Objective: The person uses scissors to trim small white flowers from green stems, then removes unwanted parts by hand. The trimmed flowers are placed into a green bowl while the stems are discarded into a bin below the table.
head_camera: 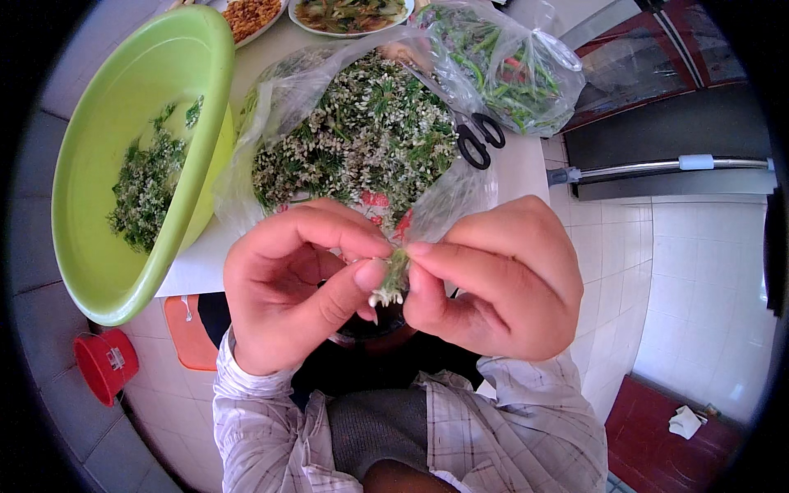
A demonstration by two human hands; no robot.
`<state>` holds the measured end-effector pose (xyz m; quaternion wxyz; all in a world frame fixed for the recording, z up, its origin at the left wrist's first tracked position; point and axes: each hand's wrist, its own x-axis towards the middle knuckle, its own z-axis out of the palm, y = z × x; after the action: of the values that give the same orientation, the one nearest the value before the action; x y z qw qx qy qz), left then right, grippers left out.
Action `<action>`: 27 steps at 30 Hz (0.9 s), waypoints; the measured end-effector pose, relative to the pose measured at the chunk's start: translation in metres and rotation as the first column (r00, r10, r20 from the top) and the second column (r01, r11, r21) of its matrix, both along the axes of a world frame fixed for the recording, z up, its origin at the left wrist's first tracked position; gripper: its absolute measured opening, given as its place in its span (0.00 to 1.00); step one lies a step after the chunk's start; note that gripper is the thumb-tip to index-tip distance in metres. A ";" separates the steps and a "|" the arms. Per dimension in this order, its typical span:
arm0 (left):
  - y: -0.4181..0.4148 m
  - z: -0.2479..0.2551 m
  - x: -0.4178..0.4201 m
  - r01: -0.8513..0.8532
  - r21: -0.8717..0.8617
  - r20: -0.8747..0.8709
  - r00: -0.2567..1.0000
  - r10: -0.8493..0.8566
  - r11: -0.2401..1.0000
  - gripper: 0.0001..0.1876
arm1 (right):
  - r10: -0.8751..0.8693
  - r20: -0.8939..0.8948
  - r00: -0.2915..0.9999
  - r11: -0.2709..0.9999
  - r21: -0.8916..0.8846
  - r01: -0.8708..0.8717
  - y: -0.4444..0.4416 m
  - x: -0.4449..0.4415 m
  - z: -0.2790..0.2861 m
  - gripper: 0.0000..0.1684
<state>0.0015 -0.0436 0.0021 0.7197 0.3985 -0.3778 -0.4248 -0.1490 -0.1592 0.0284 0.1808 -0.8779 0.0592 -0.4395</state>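
Observation:
Above my lap, a small garlic chive flower head (394, 277) is pinched between the fingertips of both hands, its white buds pointing down towards me. My left hand (302, 277) grips it from one side with thumb and forefinger. From the other side, the thumb and fingers of my right hand (499, 277) hold its green stalks. Just beyond lies a heap of similar flower heads (370, 135) on an opened clear plastic bag (296, 92) with red print. Black-handled scissors (473, 146) rest at the heap's right edge. A lime-green basin (138, 68) at left contains more flower heads (148, 191).
A tied clear bag of green and red peppers (499, 74) sits at the table's far right. Two dishes of food stand at the back, one with cooked vegetables (351, 15). On the floor at left are a red bucket (106, 366) and an orange stool (190, 339).

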 end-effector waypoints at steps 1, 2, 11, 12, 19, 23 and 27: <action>0.000 0.001 0.001 0.057 0.021 -0.101 0.993 -0.055 0.998 0.08 | 0.001 0.011 1.000 0.998 0.064 -0.002 0.001 0.001 -0.001 0.13; 0.000 0.002 0.001 0.086 0.036 -0.141 0.987 -0.080 0.996 0.08 | 0.011 0.009 1.000 0.993 0.116 -0.011 0.000 0.001 0.000 0.13; -0.003 -0.006 0.006 0.292 0.065 -0.472 0.851 -0.228 0.954 0.07 | 0.144 0.072 0.987 0.844 0.511 -0.160 -0.009 0.001 -0.001 0.08; -0.004 -0.007 0.007 0.313 0.059 -0.501 0.830 -0.243 0.948 0.07 | 0.154 0.081 0.985 0.823 0.542 -0.173 -0.010 0.001 0.000 0.08; -0.008 -0.011 0.007 0.388 0.032 -0.606 0.740 -0.291 0.921 0.08 | 0.227 0.072 0.971 0.749 0.625 -0.221 -0.019 -0.004 0.002 0.07; -0.009 -0.009 0.008 0.356 0.045 -0.560 0.782 -0.271 0.933 0.07 | 0.257 0.089 0.962 0.786 0.560 -0.262 -0.018 -0.004 0.006 0.06; -0.009 -0.009 0.006 0.325 0.063 -0.535 0.809 -0.243 0.944 0.07 | 0.295 0.076 0.952 0.751 0.597 -0.280 -0.017 -0.005 0.007 0.07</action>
<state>0.0077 -0.0527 -0.0072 0.6905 0.2613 -0.1913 -0.6468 -0.1545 -0.1766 0.0351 0.5147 -0.7783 0.0620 -0.3543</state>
